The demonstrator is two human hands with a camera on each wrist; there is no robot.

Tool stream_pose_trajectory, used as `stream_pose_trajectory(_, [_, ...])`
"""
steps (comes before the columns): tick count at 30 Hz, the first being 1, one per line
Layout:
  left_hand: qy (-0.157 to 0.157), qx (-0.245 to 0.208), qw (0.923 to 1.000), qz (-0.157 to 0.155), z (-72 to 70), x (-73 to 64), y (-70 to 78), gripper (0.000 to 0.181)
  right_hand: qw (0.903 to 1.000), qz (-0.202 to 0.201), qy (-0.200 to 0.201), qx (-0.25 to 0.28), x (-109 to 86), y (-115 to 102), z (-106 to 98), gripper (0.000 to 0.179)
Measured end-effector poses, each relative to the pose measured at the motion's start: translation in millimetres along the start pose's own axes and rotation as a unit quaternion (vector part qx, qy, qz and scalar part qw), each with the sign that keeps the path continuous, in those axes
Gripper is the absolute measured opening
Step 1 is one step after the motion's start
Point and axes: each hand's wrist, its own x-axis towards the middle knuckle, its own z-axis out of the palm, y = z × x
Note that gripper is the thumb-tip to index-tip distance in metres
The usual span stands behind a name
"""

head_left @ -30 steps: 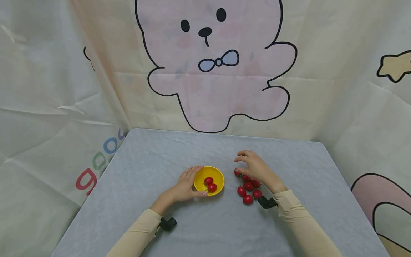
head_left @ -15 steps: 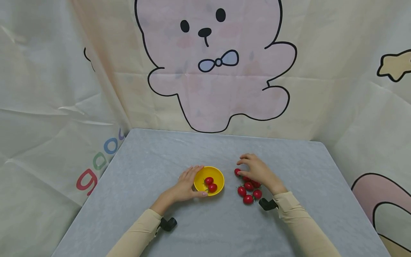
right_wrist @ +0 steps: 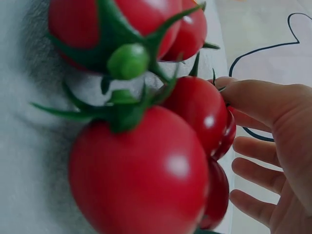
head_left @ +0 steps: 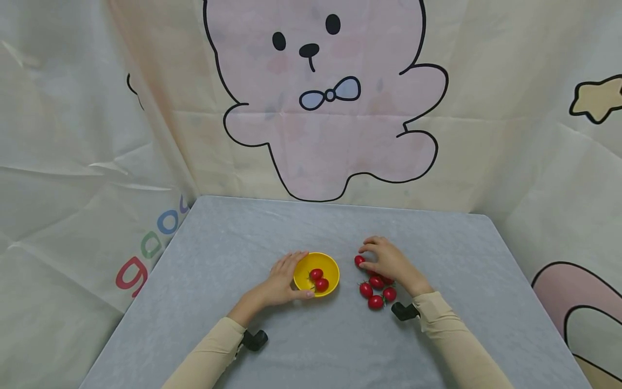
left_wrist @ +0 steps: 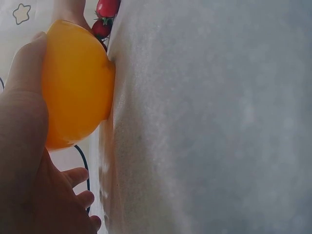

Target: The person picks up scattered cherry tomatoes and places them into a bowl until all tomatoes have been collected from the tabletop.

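Observation:
My left hand (head_left: 278,286) holds a small yellow bowl (head_left: 302,266) at its left side, thumb on the near rim and fingers round the far side. Two red cherry tomatoes (head_left: 321,284) lie inside it. To the right, a cluster of cherry tomatoes (head_left: 366,290) with green stems rests on the table. My right hand (head_left: 392,265) is over the far part of that cluster, its thumb and index finger apart and close to a tomato (head_left: 359,261) at the far left. In the right wrist view, large near tomatoes (right_wrist: 139,170) partly hide the fingertips (right_wrist: 231,87).
A grey cloth covers the table (head_left: 252,227). Behind it hangs a pale curtain (head_left: 476,135) printed with a bear. Black wrist cameras (head_left: 255,340) sit under both sleeves, the right one close beside the nearest tomatoes.
My right hand has come down and slightly nearer to the tomatoes, its thumb now overlapping the far ones. The left hand and the bowl have stayed in place.

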Motion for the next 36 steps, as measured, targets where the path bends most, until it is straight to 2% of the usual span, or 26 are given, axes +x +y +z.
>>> stream_pose_trajectory(12, [0.004,-0.001,1.0000,-0.006,1.5,0.7,-0.5,0.107,0.9998,0.007,-0.015,0.011,-1.2,-5.4,-1.7,0.038])
stream_pose_trajectory(25, [0.006,-0.008,0.9999,-0.002,0.6,-0.5,1.4,0.106,0.9996,-0.006,-0.021,-0.017,0.5,-4.3,7.1,0.038])
stream_pose_trajectory(36, [0.011,-0.013,0.9998,0.006,0.6,-0.5,0.2,0.105,0.9995,-0.008,-0.024,-0.020,1.4,-3.8,10.2,0.038])
